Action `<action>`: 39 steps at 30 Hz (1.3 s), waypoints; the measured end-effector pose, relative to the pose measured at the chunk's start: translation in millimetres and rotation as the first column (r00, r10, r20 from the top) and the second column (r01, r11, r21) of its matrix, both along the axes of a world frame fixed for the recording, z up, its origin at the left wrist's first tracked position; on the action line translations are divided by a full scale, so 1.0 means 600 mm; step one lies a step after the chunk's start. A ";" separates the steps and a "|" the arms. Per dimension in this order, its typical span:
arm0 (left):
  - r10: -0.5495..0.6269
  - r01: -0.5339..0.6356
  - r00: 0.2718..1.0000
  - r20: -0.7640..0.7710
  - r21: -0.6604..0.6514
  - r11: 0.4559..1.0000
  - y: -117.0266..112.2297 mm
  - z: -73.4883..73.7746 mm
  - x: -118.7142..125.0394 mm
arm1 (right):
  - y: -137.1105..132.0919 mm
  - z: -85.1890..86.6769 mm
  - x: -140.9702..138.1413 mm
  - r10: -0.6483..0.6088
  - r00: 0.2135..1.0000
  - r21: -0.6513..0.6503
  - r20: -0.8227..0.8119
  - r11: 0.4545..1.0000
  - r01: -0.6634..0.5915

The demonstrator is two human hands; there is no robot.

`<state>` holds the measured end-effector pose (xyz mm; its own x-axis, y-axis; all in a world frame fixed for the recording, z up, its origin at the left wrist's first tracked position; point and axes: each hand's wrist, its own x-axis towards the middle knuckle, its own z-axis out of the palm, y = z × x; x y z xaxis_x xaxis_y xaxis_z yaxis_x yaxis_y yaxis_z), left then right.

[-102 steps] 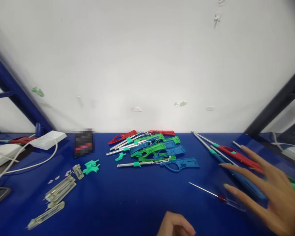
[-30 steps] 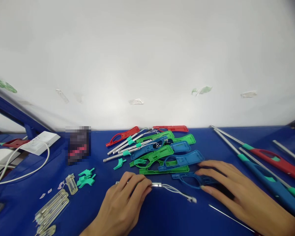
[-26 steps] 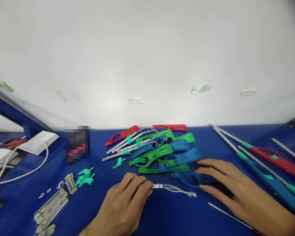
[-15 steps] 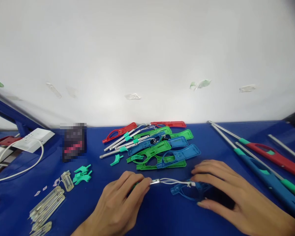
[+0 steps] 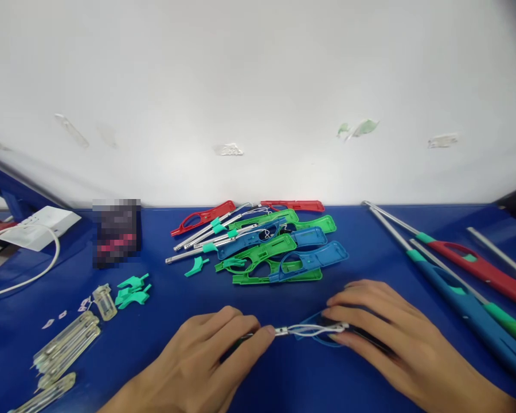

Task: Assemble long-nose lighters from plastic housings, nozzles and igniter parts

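Clenched: your L hand (image 5: pixel 198 355) has its fingers round a metal tube (image 5: pixel 281 331), mostly hidden under them, w/ just the R end showing. Wht wires (image 5: pixel 309 328) run from that end to the fingertips of your R hand (image 5: pixel 395 330). Thumb & forefinger there are close together; can't tell if they pinch the wires, the blue handle half (image 5: pixel 313 319) under them, or both. That half lies between your hands, partly covered by wires & fingers.

Rest, L to R: wht power strip (image 5: pixel 45 226) at back, its cord (image 5: pixel 58 252) looping fwd; marks on it too small to read. Clear plastic tubes (image 5: pixel 69 347) in a stack nr the front, one apart below, w/ small pale bits (image 5: pixel 62 314) just behind. Next, dark pack (image 5: pixel 117 232) w/ a pink stripe, print pixelated, unreadable. Teal pieces (image 5: pixel 133 291) bunched in front of it; a single teal piece (image 5: pixel 195 266) lies nearer ctr. Mid-back, behind your hands: pile (image 5: pixel 279 248) of red, green & blue handle halves, w/ silver rods & wires among them. Far R, on an angle: blue lighter (image 5: pixel 464 307), red lighter (image 5: pixel 477 264), green lighter (image 5: pixel 511 330) cut by the frame edge, plus a bare rod (image 5: pixel 499 254).
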<state>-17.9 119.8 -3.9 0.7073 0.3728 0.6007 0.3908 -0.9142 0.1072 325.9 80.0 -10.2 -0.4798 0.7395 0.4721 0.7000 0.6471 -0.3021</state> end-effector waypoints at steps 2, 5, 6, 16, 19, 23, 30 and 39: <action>-0.009 0.009 1.000 0.009 -0.005 1.000 -0.002 -0.001 0.002 | 0.000 0.005 -0.004 0.014 1.000 0.001 -0.018 1.000 -0.014; -0.003 0.003 1.000 0.001 -0.009 1.000 -0.001 -0.003 0.005 | -0.001 0.006 -0.005 0.021 0.999 -0.001 -0.037 1.000 -0.021; 0.003 -0.003 1.000 -0.011 -0.014 1.000 0.000 -0.004 0.006 | -0.001 0.005 -0.003 0.017 0.999 -0.002 -0.040 1.000 -0.017; 0.038 -0.039 0.996 -0.077 -0.009 0.999 0.000 0.002 0.011 | -0.003 0.003 0.007 0.031 0.999 -0.059 -0.043 0.998 -0.033; 0.043 -0.045 0.995 -0.090 -0.021 0.999 -0.001 0.001 0.011 | -0.004 0.005 0.004 0.033 0.998 -0.084 -0.059 0.996 -0.038; 0.024 -0.028 0.992 -0.121 -0.030 0.999 -0.003 -0.002 0.009 | -0.009 0.002 0.003 -0.002 0.999 -0.107 -0.037 0.994 -0.002; 0.023 -0.029 0.990 -0.138 -0.039 0.999 -0.004 0.001 0.007 | -0.017 -0.006 0.009 -0.016 0.999 -0.116 0.030 0.993 0.019; 0.030 -0.034 0.991 -0.134 -0.021 0.999 -0.001 -0.002 0.016 | -0.014 -0.007 0.018 -0.027 0.997 -0.096 0.072 0.995 0.034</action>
